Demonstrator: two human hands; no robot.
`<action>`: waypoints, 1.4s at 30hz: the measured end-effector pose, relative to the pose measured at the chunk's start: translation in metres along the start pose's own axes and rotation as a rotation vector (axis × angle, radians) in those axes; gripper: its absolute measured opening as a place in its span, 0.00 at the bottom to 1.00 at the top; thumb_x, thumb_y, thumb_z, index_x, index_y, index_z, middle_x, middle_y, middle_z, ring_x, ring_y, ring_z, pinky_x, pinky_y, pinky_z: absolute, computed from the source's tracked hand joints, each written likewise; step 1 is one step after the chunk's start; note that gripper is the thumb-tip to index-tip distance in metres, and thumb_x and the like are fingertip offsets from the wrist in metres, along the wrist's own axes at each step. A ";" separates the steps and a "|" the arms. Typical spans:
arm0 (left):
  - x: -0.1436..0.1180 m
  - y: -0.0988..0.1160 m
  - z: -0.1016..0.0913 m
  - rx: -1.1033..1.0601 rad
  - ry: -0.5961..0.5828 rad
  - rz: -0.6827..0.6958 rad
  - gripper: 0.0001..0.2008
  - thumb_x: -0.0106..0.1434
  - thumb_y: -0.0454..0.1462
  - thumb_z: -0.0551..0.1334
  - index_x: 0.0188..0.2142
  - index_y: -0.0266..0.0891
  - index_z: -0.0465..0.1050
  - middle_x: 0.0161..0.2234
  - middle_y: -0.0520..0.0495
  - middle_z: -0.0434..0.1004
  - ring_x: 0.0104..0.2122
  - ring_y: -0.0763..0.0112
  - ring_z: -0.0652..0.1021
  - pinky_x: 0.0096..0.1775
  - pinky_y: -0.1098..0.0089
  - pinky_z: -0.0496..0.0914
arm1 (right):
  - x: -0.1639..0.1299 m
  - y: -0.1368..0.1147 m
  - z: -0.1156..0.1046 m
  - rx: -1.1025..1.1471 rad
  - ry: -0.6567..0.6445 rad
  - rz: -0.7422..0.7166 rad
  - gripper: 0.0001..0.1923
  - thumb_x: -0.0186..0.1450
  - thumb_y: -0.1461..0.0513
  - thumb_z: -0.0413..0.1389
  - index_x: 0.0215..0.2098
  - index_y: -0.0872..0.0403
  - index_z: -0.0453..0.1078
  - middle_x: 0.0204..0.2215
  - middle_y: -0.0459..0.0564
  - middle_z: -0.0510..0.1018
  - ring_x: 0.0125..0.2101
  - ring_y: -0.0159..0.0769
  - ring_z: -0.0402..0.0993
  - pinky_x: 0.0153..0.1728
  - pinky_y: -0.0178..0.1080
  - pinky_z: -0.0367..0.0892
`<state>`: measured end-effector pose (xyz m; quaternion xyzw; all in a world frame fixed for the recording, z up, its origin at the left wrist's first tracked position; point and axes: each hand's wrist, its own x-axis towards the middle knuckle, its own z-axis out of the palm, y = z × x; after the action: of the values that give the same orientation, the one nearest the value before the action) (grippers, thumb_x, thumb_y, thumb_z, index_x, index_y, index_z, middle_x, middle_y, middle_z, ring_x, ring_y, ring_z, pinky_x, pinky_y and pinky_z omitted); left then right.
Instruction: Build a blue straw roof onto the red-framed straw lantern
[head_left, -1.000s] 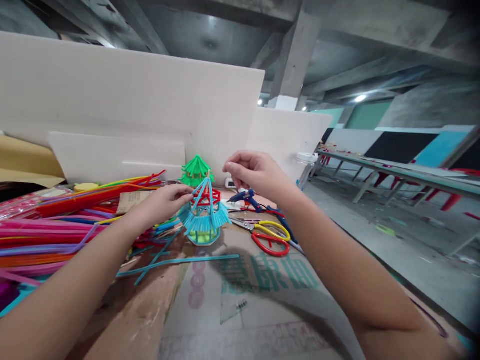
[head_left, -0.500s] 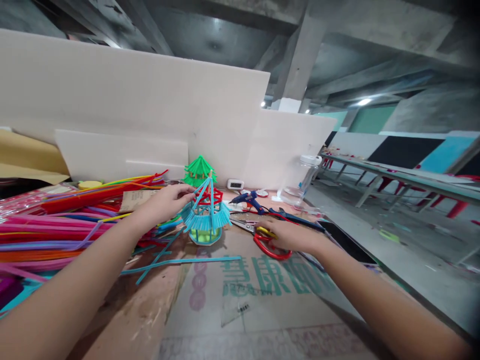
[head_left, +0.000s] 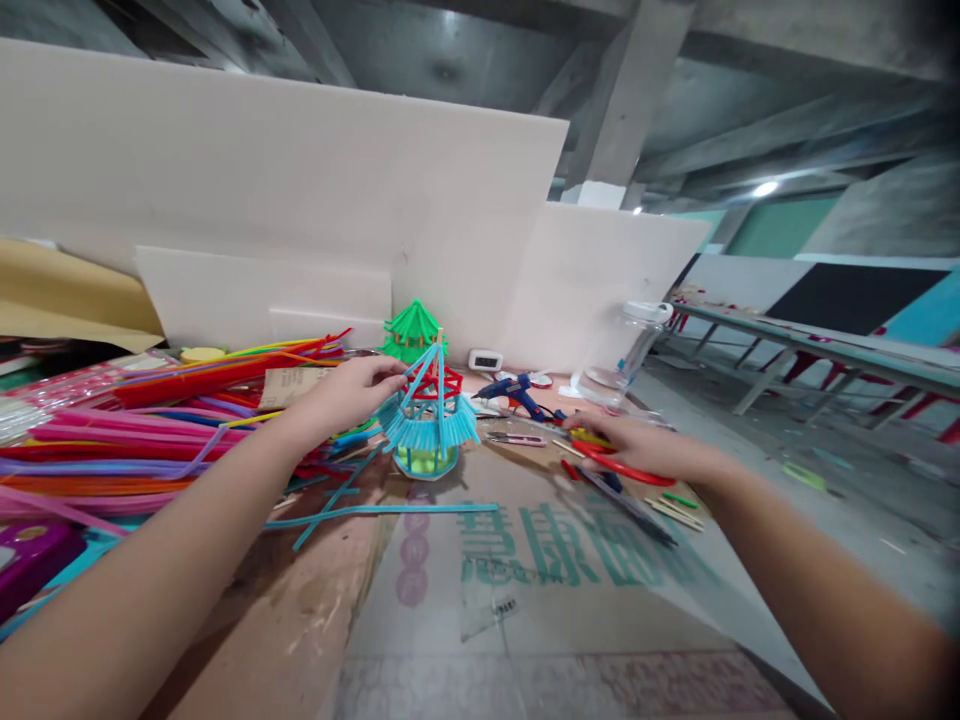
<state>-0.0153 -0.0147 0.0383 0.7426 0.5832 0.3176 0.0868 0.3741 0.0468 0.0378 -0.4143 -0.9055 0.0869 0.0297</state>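
At the upper left side of a small pagoda model [head_left: 426, 430] is my left hand [head_left: 366, 388], its fingers bent onto the blue and red frame; the fingertips are partly hidden. The model has a fringed light-blue roof, a red upper frame and a pale green base. My right hand [head_left: 637, 445] is closed round red-handled scissors [head_left: 626, 468] with yellow inside the loops, held over the right part of the table. Motion blurs the scissors, and I cannot clearly make out their blades. Behind the blue model stands a green roof piece [head_left: 415, 325].
Bundles of coloured pipe cleaners [head_left: 135, 455] fill the left. A blue glue gun [head_left: 514, 392], a small white digital clock [head_left: 485, 360], a pink cutter [head_left: 516, 439] and a clear plastic jug [head_left: 622, 355] stand or lie further back. Printed cardboard [head_left: 540, 610] covers the front; white boards [head_left: 300, 180] rise behind.
My right hand has lifted the scissors off the cardboard and carried them right, turning them; the pink cutter and small sticks now show. My left hand stays at the pagoda model. The view shifted slightly.
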 end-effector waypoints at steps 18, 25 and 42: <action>0.000 0.001 0.002 -0.046 0.027 0.045 0.19 0.64 0.47 0.53 0.43 0.39 0.76 0.43 0.46 0.81 0.42 0.60 0.78 0.45 0.65 0.70 | 0.018 -0.055 -0.031 0.156 -0.117 -0.140 0.22 0.57 0.49 0.59 0.47 0.50 0.73 0.43 0.49 0.76 0.43 0.45 0.72 0.44 0.39 0.65; -0.003 0.013 0.002 -0.005 0.030 0.039 0.18 0.64 0.45 0.54 0.44 0.41 0.76 0.42 0.47 0.80 0.43 0.59 0.78 0.44 0.65 0.70 | 0.024 -0.045 -0.015 0.105 -0.148 -0.148 0.24 0.57 0.49 0.59 0.48 0.51 0.73 0.29 0.47 0.78 0.33 0.42 0.73 0.37 0.37 0.63; -0.005 0.019 0.003 -0.030 0.028 0.059 0.17 0.64 0.46 0.54 0.44 0.40 0.76 0.42 0.47 0.80 0.42 0.60 0.79 0.42 0.66 0.70 | 0.030 -0.059 -0.002 0.140 -0.145 -0.134 0.18 0.59 0.50 0.57 0.42 0.51 0.71 0.26 0.43 0.73 0.24 0.32 0.68 0.24 0.32 0.55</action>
<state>0.0016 -0.0247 0.0433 0.7535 0.5575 0.3391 0.0803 0.3105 0.0316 0.0505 -0.3424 -0.9226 0.1775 -0.0014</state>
